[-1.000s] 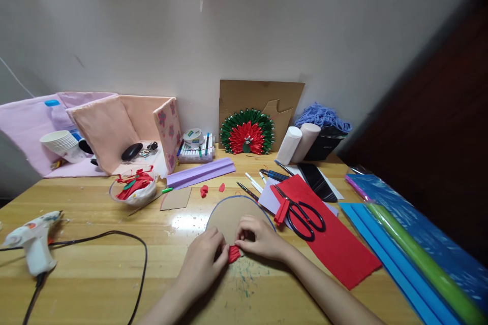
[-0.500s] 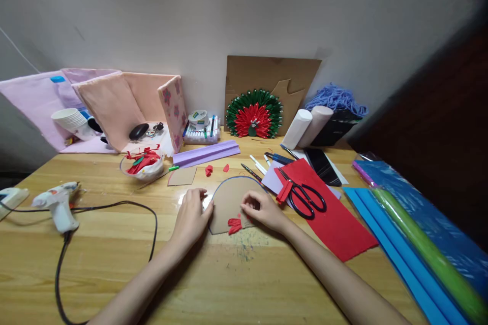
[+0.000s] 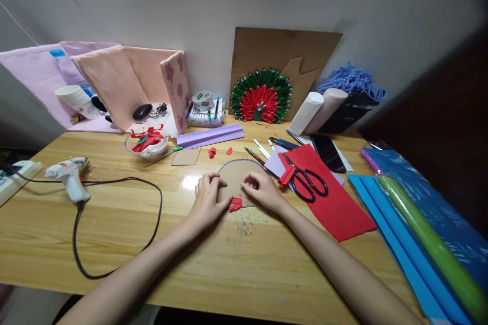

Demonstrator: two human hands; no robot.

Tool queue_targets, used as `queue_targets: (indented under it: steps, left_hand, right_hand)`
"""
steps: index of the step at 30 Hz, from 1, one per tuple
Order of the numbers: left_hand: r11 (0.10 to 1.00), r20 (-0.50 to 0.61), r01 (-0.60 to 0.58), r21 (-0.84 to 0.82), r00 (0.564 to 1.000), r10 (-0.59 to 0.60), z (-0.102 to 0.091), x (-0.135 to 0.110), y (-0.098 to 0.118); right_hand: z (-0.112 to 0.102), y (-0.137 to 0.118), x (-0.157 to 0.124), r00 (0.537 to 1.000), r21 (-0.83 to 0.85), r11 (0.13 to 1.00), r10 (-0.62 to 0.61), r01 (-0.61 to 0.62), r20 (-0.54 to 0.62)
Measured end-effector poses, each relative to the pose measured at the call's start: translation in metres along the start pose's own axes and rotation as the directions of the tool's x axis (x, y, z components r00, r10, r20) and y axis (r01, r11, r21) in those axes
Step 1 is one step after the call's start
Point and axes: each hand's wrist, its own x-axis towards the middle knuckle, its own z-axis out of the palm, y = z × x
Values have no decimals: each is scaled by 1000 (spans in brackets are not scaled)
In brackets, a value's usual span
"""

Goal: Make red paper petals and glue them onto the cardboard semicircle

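Note:
A half-round cardboard piece [image 3: 237, 171] with a blue-drawn edge lies on the wooden table [image 3: 114, 244]. My left hand [image 3: 208, 200] rests on its left part with bent fingers, holding it down, the thumb pointing at a small folded red paper piece [image 3: 235, 204]. That red piece lies at the cardboard's lower edge. My right hand [image 3: 262, 191] is curled over the cardboard's right part, its fingertips pinched together right beside the red piece. Two small red scraps [image 3: 212, 152] lie just beyond the cardboard.
Black scissors [image 3: 307, 183] lie on a red sheet [image 3: 335, 210] to the right. A glue gun [image 3: 70, 175] with a looping black cord [image 3: 152, 223] lies to the left. A bowl of red scraps [image 3: 148, 144], pens [image 3: 263, 150], blue and green rolls [image 3: 419, 244] and a peacock craft [image 3: 261, 96] surround them.
A second ago both hands pinched the red piece. My left hand then went to the cardboard's left edge and has come back onto the cardboard. The red piece now lies at its lower edge.

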Motion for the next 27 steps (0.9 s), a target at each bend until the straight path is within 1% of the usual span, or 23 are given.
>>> queue_targets:
  steps: [3,5,7,10,15,18,22,24,27]
  left_hand:
    - [1000,-9,-11,0,1000,11,-4,0,3]
    - [999,-2,-42,24,999,42,-7,-1,8]
    - [993,53,-100,64,994,96,-9,-3,12]
    - [978,162,-173,115,975,154,-9,-5,17]
    - [949,243,-261,177,946,215,-1,-8,21]
    - [913,234,-297,280,943,235,3,-8,24]
    - [854,190,-256,454,964,188,12,-10,27]
    - [832,195,-259,491,963,185,17,-12,27]
    - [833,230,-295,468,951,207,24,-15,26]
  right_hand:
    - [0,2,0,999,-6,1000,-25,25,22]
    - [0,3,0,999,-6,999,-37,37,36]
    - [0,3,0,998,-4,999,-41,41,44]
    - [1,2,0,998,-25,999,-46,47,38]
    - [2,2,-1,998,-73,995,-64,66,23]
    - [3,0,-1,997,-94,993,-74,77,30]
    - [3,-2,-1,996,-162,982,-91,93,23]
    - [4,-3,-1,994,-188,976,-104,107,28]
    - [5,-3,-1,992,-213,969,-119,124,34]
